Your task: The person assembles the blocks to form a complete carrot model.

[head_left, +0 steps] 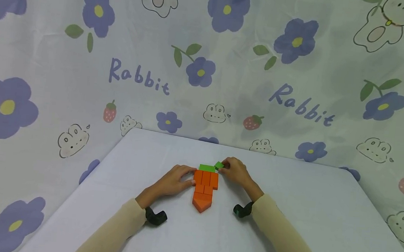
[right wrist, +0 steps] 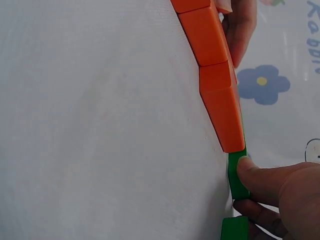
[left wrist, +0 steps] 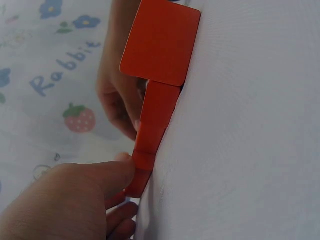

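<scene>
Orange blocks (head_left: 203,190) lie joined on the white table, tapering to a pointed block (head_left: 201,203) at the near end. A green block (head_left: 207,168) lies against their far end. My left hand (head_left: 175,180) holds the left orange block (head_left: 198,177), thumb near its lower corner, index finger by its upper corner. At the upper right, my right hand (head_left: 235,172) pinches a small green block (head_left: 219,165) between thumb and fingers, tilted beside the other green one. In the right wrist view the right thumb (right wrist: 260,175) partly covers a green block (right wrist: 237,177).
Black wrist devices (head_left: 156,217) are strapped below both beige sleeves (head_left: 113,226). The white table (head_left: 305,213) extends around the blocks. Behind it hangs a curtain (head_left: 219,91) printed with flowers, rabbits and strawberries.
</scene>
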{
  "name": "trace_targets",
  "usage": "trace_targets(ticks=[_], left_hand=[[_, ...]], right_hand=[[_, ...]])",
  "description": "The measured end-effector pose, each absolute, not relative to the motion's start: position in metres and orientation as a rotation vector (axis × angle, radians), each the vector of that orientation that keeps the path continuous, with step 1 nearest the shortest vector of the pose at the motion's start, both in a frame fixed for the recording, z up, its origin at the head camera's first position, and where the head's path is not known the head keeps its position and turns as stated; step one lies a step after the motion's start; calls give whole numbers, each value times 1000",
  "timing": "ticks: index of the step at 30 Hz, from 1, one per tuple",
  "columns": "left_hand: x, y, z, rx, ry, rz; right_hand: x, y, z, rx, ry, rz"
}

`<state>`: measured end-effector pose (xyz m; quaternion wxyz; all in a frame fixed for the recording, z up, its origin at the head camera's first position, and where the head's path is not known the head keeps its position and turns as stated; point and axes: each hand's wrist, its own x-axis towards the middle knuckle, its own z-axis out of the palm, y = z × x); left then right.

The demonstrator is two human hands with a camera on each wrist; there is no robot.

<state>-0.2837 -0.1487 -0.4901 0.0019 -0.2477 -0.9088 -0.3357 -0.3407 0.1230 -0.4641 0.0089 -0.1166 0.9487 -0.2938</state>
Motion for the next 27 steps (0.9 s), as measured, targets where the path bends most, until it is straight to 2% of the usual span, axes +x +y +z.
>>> trace_targets(ticks=[27], left_hand=[[-284, -149, -490, -776, -2863, -1036]], right_hand=[[-342, 127, -463, -452, 2959, -897]])
